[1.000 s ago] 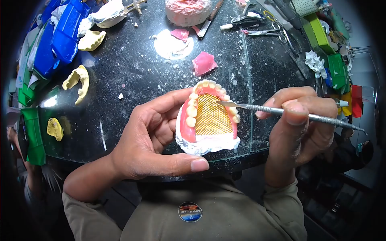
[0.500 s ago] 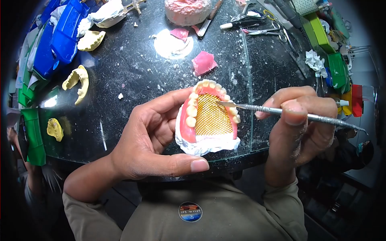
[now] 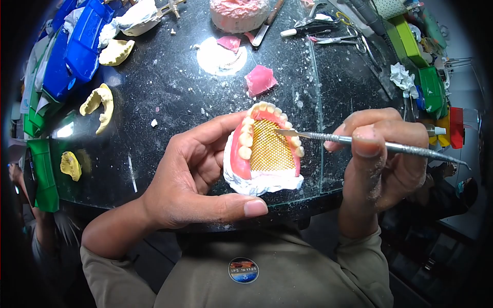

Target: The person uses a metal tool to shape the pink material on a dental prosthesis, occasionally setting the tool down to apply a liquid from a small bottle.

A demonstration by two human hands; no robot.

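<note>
My left hand (image 3: 192, 169) grips a denture model (image 3: 239, 167) from its left side, thumb along the near edge of its white plaster base. Pink wax carries an arch of cream teeth around it, and a gold mesh (image 3: 272, 151) covers the palate. In my right hand (image 3: 382, 154) is a metal wax carver (image 3: 328, 136), held between thumb and fingers like a pen. Its flat blade tip lies over the upper right part of the mesh, by the inner side of the teeth. The carver's hooked other end points out to the right.
Pink wax pieces (image 3: 260, 80) lie beyond the model on the black table (image 3: 169, 66). A round pink-topped plaster mould (image 3: 239, 16), a knife (image 3: 267, 25) and scissors (image 3: 339, 40) are farther back. Yellow plaster casts (image 3: 105, 105) and blue bins (image 3: 84, 41) stand left; crumpled paper (image 3: 403, 79) lies right.
The denture model has tilted slightly in my left hand, its near edge shifting a little up and left. The carver's tip has moved slightly left; both grips stay the same.
</note>
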